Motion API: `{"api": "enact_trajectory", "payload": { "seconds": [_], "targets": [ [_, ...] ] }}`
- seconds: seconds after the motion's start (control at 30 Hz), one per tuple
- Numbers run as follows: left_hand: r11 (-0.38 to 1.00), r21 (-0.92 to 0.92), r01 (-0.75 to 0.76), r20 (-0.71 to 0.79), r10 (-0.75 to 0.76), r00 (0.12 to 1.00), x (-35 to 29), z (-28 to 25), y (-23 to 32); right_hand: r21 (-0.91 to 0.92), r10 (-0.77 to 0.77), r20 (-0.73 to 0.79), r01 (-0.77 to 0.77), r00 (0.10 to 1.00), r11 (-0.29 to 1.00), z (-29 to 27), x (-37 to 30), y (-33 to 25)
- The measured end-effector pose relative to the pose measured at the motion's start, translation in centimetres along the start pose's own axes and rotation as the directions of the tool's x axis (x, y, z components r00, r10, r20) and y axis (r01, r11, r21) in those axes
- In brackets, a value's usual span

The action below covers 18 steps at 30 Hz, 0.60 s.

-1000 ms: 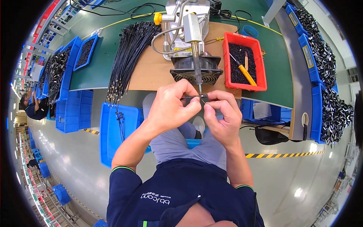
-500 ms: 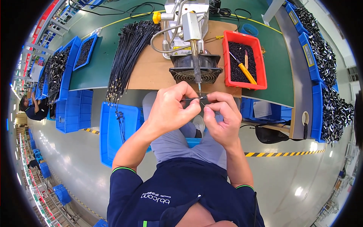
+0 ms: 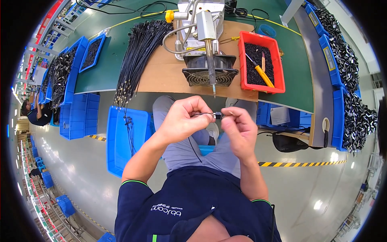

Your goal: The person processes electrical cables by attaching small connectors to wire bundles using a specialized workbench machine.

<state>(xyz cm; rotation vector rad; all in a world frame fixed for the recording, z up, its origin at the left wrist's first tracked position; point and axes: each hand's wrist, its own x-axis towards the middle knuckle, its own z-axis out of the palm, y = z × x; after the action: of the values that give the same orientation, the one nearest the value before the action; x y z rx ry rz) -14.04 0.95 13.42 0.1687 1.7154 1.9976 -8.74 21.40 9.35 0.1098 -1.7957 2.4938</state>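
Note:
My left hand (image 3: 186,121) is closed in a pinch around a thin black cable (image 3: 194,147), whose free length hangs down over my lap. A small black connector (image 3: 217,115) with a shiny metal part sticks out at my left fingertips. My right hand (image 3: 240,131) has its thumb and forefinger closed at the connector's right end; its fingertips are slightly blurred. Above both hands, the tip of a soldering iron (image 3: 214,88) points down from a stand, apart from the connector.
A black fan (image 3: 210,76) sits behind the iron. Bundled black cables (image 3: 139,60) lie left. A red bin (image 3: 282,66) holds small black parts and a yellow-handled tool (image 3: 264,76). A blue bin (image 3: 114,157) stands below left; blue trays of parts (image 3: 350,121) line the right.
Both hands have come down toward me with the cable and connector, away from the iron's tip. The cable's hanging length now shows over my lap.

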Motion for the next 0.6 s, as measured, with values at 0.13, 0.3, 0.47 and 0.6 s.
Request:
{"api": "enact_trajectory", "payload": {
  "seconds": [0.13,0.3,0.47,0.6],
  "targets": [
    [0.974,0.224,-0.038,-0.055,0.051,0.997,-1.5,-1.0,-2.3,-0.128,0.014,0.011,-0.013,1.0,0.992,0.6,-0.5,1.6],
    [0.848,0.518,-0.109,-0.14,0.21,0.967,-4.6,-2.9,-5.6,-0.289,0.101,0.055,-0.081,0.993,0.954,0.6,-1.0,3.6],
    [0.683,0.717,0.141,-0.402,0.238,0.884,-8.6,-8.4,-10.2,-0.501,0.122,0.061,-0.076,0.991,0.862,1.4,-1.3,5.7],
    [0.549,0.741,0.386,-0.621,0.342,0.705,-12.6,-15.2,-13.9,-0.544,0.202,0.022,-0.157,0.979,0.824,1.1,-1.3,6.3]
  ]
}}
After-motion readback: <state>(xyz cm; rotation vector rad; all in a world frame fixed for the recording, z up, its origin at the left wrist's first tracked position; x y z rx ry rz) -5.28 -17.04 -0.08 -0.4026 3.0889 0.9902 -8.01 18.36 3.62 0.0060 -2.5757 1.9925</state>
